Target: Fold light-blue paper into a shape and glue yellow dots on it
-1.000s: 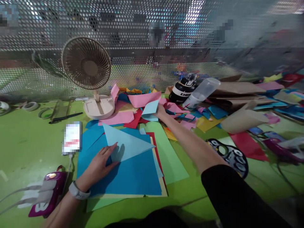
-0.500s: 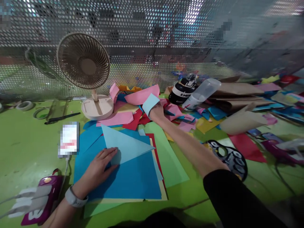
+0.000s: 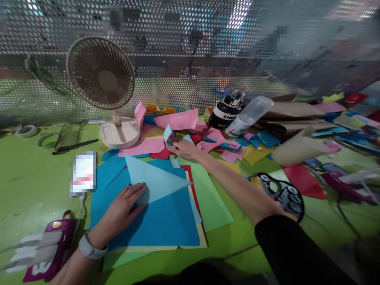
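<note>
My left hand [image 3: 127, 204] lies flat, fingers stretched out, with its fingertips on the left edge of a light blue folded paper triangle [image 3: 157, 180]. Under both is a dark blue paper sheet [image 3: 166, 225], topping a stack of cream, red and green sheets. Reaching forward past the stack, my right hand [image 3: 188, 149] is closed on a curled light blue paper scrap [image 3: 168, 134] at its fingertips. It hovers low by the red and pink paper scraps [image 3: 178, 118]; the fingers' undersides are hidden.
A fan [image 3: 118, 132] stands at the back left, near a phone [image 3: 84, 174], tape rolls [image 3: 47, 140] and a purple power strip [image 3: 57, 237]. A black bottle [image 3: 224, 113], a clear-topped bottle [image 3: 249, 118], brown paper rolls [image 3: 299, 148] and a mask [image 3: 282, 194] are at right.
My right hand has moved left with the light blue scrap, which now looks curled and seen more edge-on. My left hand stays on the folded triangle. The whole view has shifted slightly.
</note>
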Demonstrator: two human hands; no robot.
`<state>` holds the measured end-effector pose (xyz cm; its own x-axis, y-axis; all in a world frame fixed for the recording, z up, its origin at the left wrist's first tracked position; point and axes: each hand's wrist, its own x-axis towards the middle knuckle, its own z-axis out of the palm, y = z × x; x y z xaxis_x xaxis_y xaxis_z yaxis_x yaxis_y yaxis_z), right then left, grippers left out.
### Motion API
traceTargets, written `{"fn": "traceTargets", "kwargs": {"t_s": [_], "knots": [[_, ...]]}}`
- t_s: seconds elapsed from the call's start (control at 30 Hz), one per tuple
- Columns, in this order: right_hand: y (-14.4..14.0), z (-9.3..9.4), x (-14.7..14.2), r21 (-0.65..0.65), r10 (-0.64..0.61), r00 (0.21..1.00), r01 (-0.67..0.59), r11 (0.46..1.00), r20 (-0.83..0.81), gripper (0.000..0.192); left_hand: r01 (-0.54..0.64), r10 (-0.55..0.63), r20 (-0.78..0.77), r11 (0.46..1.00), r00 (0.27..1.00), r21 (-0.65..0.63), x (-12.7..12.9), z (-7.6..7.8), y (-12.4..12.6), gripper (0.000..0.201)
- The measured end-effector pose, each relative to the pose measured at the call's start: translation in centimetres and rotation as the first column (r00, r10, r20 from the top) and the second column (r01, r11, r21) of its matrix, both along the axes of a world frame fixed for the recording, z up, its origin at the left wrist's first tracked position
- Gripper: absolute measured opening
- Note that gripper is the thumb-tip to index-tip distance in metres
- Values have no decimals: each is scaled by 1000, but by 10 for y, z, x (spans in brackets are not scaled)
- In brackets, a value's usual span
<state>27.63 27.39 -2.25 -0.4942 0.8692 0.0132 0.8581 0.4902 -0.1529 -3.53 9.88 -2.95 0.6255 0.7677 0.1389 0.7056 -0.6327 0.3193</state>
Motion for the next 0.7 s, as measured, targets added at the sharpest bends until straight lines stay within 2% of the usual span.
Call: {"fn": "traceTargets", "kwargs": {"t_s": [0.1,0.23,0.4,0.57,0.7], "knots": [[23,-5,-2,-2,-30,999,31,1000,34,47,3,-4,10,1000,1000,27,-1,0,1,47],[51,-7,-2,43,-183,981,180,983,66,45,23,-24,11,997,1000,79,-2,-1,3,46],[62,-5,-6,102,-332,942,325,940,51,44,35,-35,2,992,999,125,-2,-1,6,49],[49,7,-2,87,-254,967,253,964,-1,43,21,-20,-11,992,1000,122,-4,-4,6,54],[18,21,7,85,-142,988,147,985,-68,34,-11,16,-44,992,999,127,-4,-8,4,69]]}}
